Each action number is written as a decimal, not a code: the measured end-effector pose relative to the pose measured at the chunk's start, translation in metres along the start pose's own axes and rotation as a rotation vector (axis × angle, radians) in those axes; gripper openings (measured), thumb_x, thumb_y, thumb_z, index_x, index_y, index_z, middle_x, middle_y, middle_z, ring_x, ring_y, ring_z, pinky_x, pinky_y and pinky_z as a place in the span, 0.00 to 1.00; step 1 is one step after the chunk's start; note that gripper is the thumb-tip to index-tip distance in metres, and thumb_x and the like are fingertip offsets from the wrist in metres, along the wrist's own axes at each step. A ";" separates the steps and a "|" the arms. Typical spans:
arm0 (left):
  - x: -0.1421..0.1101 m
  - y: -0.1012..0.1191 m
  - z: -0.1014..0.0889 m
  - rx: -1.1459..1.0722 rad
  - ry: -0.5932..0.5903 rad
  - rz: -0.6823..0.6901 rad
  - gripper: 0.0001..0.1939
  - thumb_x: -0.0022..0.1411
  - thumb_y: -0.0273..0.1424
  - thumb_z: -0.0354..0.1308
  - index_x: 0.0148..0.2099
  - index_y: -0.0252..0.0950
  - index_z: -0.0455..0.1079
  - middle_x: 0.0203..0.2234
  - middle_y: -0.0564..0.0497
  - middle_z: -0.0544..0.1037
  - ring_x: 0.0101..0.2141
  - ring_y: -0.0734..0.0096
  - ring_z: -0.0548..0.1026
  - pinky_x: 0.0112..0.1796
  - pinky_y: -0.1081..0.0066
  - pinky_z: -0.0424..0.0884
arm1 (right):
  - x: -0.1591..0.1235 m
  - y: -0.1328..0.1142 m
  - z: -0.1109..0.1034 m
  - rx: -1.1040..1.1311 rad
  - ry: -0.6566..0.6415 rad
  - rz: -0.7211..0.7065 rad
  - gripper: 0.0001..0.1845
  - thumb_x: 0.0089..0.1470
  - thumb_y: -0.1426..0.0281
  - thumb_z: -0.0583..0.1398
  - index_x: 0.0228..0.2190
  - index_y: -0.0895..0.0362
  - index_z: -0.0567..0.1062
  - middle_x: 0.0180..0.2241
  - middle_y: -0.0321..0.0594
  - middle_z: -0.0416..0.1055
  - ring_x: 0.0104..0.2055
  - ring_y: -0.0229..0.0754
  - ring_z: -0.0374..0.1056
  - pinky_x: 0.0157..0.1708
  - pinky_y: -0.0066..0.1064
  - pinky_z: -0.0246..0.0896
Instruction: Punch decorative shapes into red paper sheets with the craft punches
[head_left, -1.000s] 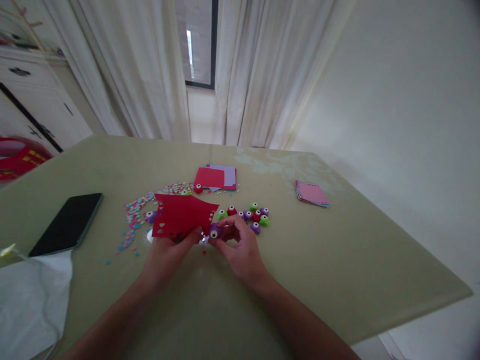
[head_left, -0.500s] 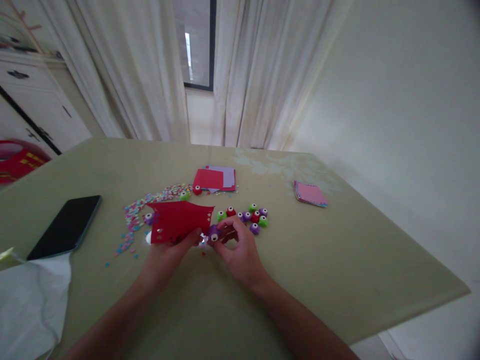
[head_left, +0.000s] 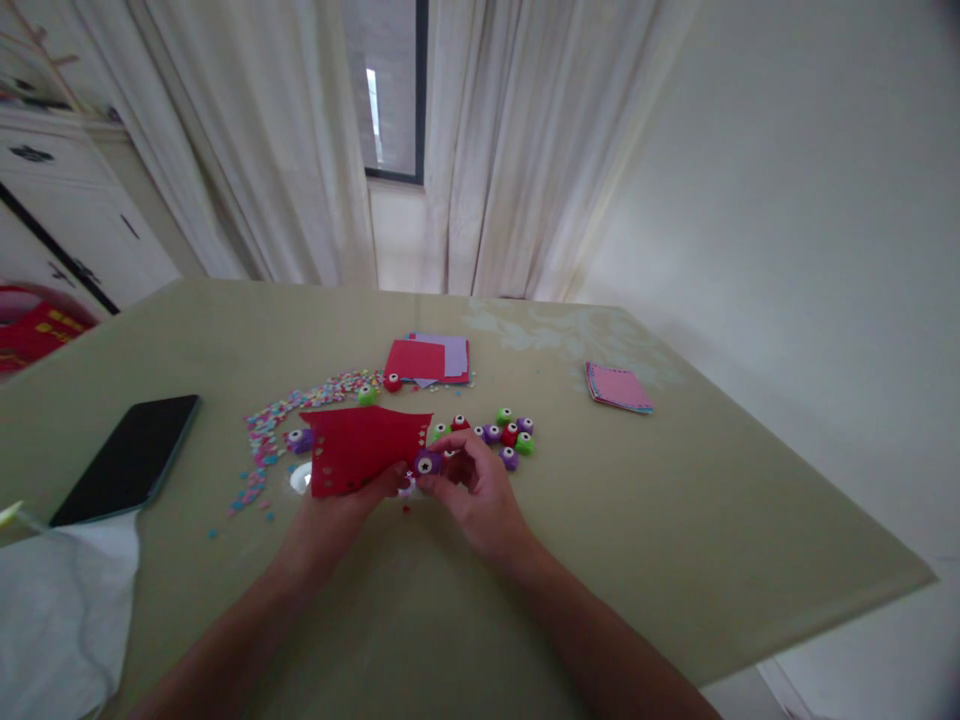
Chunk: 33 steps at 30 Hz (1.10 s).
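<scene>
A person at a bench [head_left: 675,530] pinches a purple punch [head_left: 426,464] marked with a star between the thumb and fingers of the right grip [head_left: 481,503], while the left grip [head_left: 339,512] clasps a red card [head_left: 367,445] with small holes along its sides. From where we stand, the card's near right corner meets the punch, though whether its edge sits inside the slot is hard to tell. A cluster of green, red and purple punches [head_left: 509,434] lies just beyond the right grip. Paper confetti [head_left: 330,388] curves beyond and left of the left grip, with a dark-screened tablet [head_left: 127,455] farther left. Stacked coloured cards [head_left: 416,360] lie beyond both grips.
</scene>
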<state>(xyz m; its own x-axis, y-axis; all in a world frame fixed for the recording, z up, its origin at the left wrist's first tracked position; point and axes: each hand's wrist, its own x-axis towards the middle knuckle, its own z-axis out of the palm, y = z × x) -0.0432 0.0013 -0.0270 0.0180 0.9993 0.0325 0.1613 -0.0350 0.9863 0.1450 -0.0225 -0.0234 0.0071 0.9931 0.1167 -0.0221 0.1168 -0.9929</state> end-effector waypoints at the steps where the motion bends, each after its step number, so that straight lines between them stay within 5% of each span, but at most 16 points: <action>1: 0.000 -0.001 0.000 0.006 -0.010 -0.004 0.17 0.59 0.45 0.70 0.43 0.38 0.82 0.37 0.46 0.88 0.34 0.56 0.84 0.36 0.63 0.80 | 0.001 0.001 0.000 0.071 -0.017 0.040 0.20 0.49 0.62 0.75 0.41 0.51 0.76 0.35 0.35 0.77 0.35 0.43 0.73 0.37 0.34 0.71; 5: 0.000 -0.004 -0.001 0.014 -0.046 0.000 0.18 0.59 0.48 0.69 0.40 0.38 0.82 0.35 0.45 0.88 0.33 0.55 0.84 0.36 0.62 0.80 | 0.004 0.002 -0.002 0.264 -0.068 0.160 0.26 0.44 0.56 0.78 0.40 0.51 0.76 0.39 0.37 0.79 0.39 0.43 0.75 0.42 0.35 0.73; 8: -0.002 0.000 0.000 -0.052 -0.036 -0.038 0.20 0.57 0.51 0.69 0.39 0.38 0.82 0.33 0.45 0.87 0.32 0.54 0.84 0.35 0.62 0.81 | 0.005 0.001 -0.004 0.275 -0.062 0.195 0.25 0.44 0.54 0.78 0.37 0.53 0.76 0.37 0.35 0.77 0.35 0.40 0.74 0.37 0.32 0.71; 21: -0.003 0.002 0.006 -0.282 -0.001 -0.107 0.22 0.54 0.47 0.76 0.42 0.35 0.82 0.34 0.46 0.87 0.31 0.62 0.81 0.33 0.69 0.77 | 0.004 0.000 -0.002 0.378 -0.069 0.379 0.26 0.37 0.60 0.81 0.39 0.56 0.86 0.36 0.36 0.81 0.33 0.36 0.72 0.36 0.29 0.66; 33: -0.006 -0.004 0.009 -0.312 0.012 -0.156 0.21 0.55 0.48 0.75 0.39 0.35 0.82 0.28 0.48 0.84 0.28 0.65 0.79 0.31 0.70 0.76 | 0.002 -0.002 0.002 0.521 -0.072 0.397 0.23 0.36 0.64 0.82 0.35 0.54 0.86 0.35 0.34 0.82 0.33 0.35 0.72 0.37 0.27 0.65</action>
<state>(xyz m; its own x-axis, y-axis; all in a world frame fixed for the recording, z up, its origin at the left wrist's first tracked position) -0.0353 -0.0046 -0.0325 0.0046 0.9925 -0.1223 -0.1486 0.1216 0.9814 0.1429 -0.0207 -0.0207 -0.1683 0.9567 -0.2373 -0.4901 -0.2901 -0.8220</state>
